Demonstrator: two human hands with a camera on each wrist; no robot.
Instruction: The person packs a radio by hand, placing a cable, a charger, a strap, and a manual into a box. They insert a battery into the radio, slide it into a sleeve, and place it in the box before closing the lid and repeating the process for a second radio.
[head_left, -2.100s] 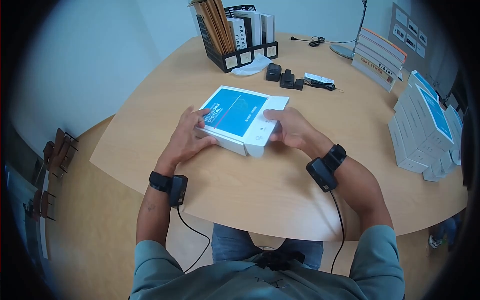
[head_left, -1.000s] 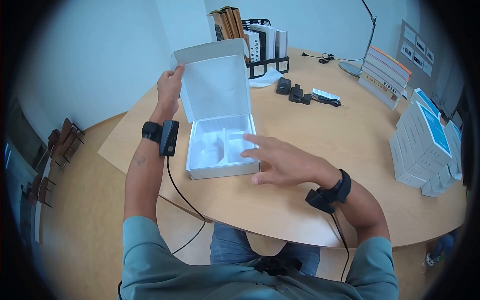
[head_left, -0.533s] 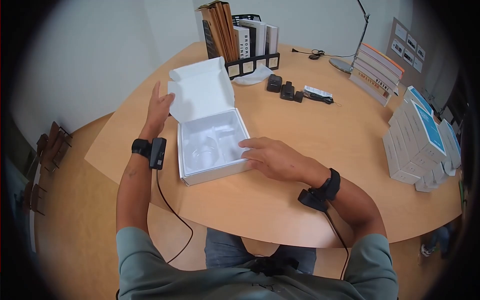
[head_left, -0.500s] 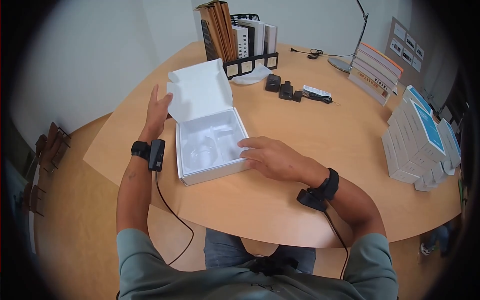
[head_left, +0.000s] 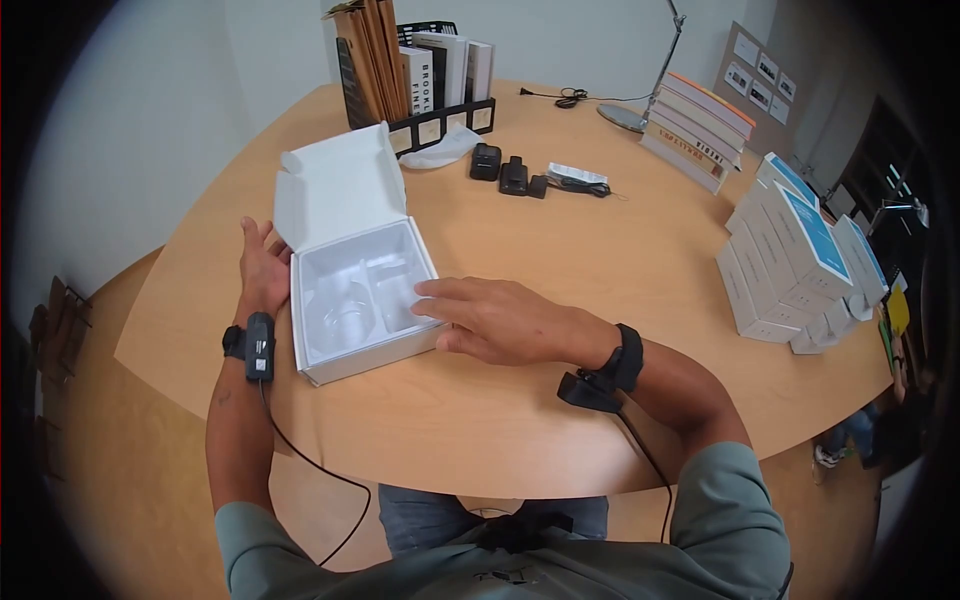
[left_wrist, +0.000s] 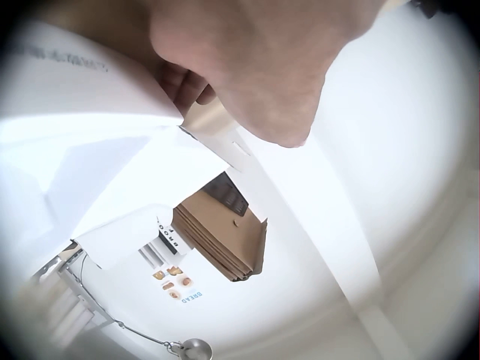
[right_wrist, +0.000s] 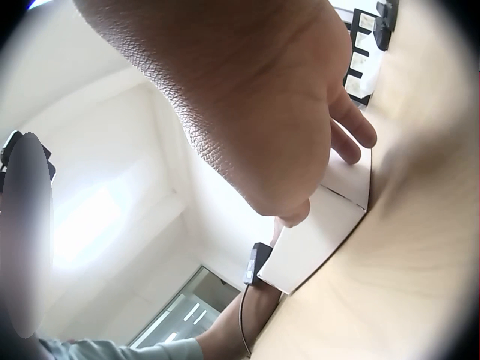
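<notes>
A white cardboard box (head_left: 375, 358) lies on the table with its lid (head_left: 340, 190) folded back, away from the person. Inside it a clear plastic insert (head_left: 335, 315) with moulded compartments shows nothing in them. My left hand (head_left: 262, 268) is at the box's left side by the lid hinge, its fingers loosely extended and partly hidden behind the box. In the head view my right hand (head_left: 505, 318) reaches over the right wall, fingers extended at the rim. The right wrist view shows those fingers beside the box's outer wall (right_wrist: 319, 232).
Black camera-like devices (head_left: 513, 176) and a coiled cable (head_left: 580, 186) lie behind the box. A file rack (head_left: 440, 125) with books and folders stands at the back. Stacked books (head_left: 690, 140), a lamp base (head_left: 625, 117) and several white-and-blue boxes (head_left: 770, 270) occupy the right.
The blue-topped box was closed in both hands, then was set down and its lid swung up and back. My left hand has dropped from the lid to the box's left side.
</notes>
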